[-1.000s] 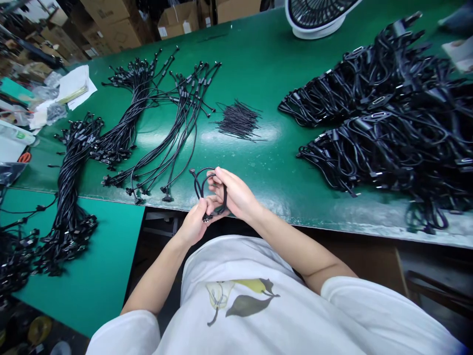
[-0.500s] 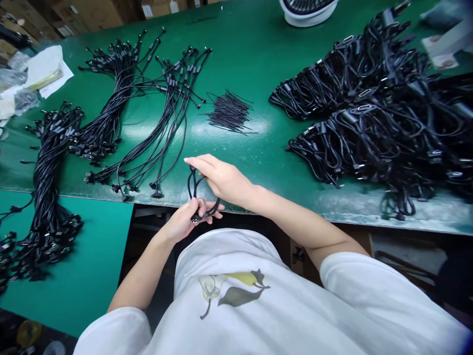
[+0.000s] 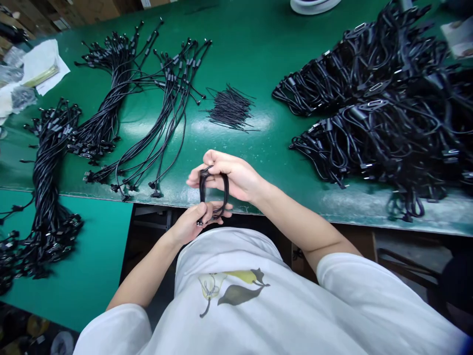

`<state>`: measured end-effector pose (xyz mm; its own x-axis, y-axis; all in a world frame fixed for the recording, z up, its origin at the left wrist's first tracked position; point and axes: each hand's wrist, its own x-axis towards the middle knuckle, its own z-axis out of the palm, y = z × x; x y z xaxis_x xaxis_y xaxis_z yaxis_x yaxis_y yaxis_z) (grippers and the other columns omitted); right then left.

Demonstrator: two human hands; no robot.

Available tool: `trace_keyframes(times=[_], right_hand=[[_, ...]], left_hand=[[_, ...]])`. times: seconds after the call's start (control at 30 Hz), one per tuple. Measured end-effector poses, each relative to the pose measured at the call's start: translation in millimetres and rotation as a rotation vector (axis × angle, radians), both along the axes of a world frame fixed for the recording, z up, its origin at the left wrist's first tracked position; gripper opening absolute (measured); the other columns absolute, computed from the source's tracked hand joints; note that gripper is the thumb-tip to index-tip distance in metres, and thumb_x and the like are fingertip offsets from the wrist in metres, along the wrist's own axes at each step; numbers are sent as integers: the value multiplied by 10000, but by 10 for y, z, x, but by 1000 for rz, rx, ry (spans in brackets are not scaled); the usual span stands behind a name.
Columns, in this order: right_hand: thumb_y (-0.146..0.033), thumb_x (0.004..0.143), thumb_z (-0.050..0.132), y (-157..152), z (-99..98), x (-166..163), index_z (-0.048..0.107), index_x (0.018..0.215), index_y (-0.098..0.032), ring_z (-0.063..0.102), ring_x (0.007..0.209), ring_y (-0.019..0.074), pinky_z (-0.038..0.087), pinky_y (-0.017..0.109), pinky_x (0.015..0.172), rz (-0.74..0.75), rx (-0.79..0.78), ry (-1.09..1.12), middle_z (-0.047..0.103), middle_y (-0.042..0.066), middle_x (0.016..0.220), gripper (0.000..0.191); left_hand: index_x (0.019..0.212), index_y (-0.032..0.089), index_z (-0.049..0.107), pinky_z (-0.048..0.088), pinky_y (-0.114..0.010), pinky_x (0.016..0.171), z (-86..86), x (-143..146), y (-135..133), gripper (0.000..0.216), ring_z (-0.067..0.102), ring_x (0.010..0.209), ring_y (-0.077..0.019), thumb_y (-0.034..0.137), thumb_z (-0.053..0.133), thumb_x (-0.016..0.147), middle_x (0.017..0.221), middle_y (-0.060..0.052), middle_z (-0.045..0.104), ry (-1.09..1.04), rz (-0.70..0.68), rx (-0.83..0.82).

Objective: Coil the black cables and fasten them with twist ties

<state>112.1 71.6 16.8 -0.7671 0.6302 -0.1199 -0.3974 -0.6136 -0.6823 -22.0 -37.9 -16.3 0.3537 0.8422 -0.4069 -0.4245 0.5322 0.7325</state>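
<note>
A black USB cable [image 3: 226, 190], wound into a small loop, is held between both hands near the table's front edge. My left hand [image 3: 194, 219] pinches the lower part of the loop, with a metal plug end showing by the thumb. My right hand [image 3: 232, 175] is closed on the loop's upper part, its fingers bent around the cable. Beyond the hands lies a pile of short black twist ties [image 3: 231, 108]. Straight black cables [image 3: 162, 125] are spread to the left of the ties.
Bundles of straight cables [image 3: 48, 172] lie at the left, one hanging onto a lower green surface [image 3: 99, 246]. Heaps of coiled, tied cables [image 3: 369, 133] cover the right of the green table [image 3: 254, 49]. Papers [image 3: 42, 64] lie at the far left; a white round base [image 3: 314, 6] stands at the back.
The cable has gone from a looser, narrower bend to a fuller closed loop. My right hand has turned, and its fingers now curl over the loop's top. My left hand shifted slightly right.
</note>
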Motion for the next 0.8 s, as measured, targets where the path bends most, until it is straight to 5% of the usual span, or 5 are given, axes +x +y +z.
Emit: trace_keyframes(times=[0.17, 0.27, 0.4, 0.67, 0.8], right_hand=[[-314, 920, 482, 6, 51, -137, 390, 823, -216, 269, 414, 33, 270, 122, 418, -190, -30, 17, 354, -108, 535, 166], [-500, 930, 512, 47, 76, -210, 410, 814, -213, 139, 399, 20, 138, 117, 381, -255, -2, -52, 267, -123, 513, 326], [-601, 903, 522, 58, 72, -241, 429, 781, -200, 97, 402, 15, 109, 123, 361, -178, 62, -32, 229, -128, 499, 430], [-613, 920, 469, 175, 14, -200, 496, 843, -193, 378, 471, 46, 359, 149, 429, -211, 283, -217, 414, -62, 611, 427], [-558, 893, 554, 62, -175, -79, 509, 1240, -228, 569, 1129, 213, 522, 362, 923, -430, 817, -528, 561, 95, 1206, 481]], left_hand=[[714, 169, 561, 441, -288, 659, -59, 139, 37, 390, 585, 765, -178, 526, 690, 803, 868, -78, 641, -44, 125, 30], [986, 191, 611, 418, -271, 634, -54, 140, 113, 379, 533, 719, -154, 518, 690, 811, 804, -33, 596, -16, 128, 74], [909, 134, 664, 449, -299, 698, -30, 55, 209, 461, 510, 699, -154, 587, 621, 833, 758, -41, 551, 4, 0, 70], [739, 158, 592, 468, -288, 649, 33, 124, 342, 308, 452, 549, -111, 434, 677, 849, 601, 29, 421, -73, 112, 16], [706, 183, 544, 493, -268, 815, 12, 87, 503, 288, 613, 783, -128, 339, 554, 947, 764, -17, 597, -8, 528, 79]])
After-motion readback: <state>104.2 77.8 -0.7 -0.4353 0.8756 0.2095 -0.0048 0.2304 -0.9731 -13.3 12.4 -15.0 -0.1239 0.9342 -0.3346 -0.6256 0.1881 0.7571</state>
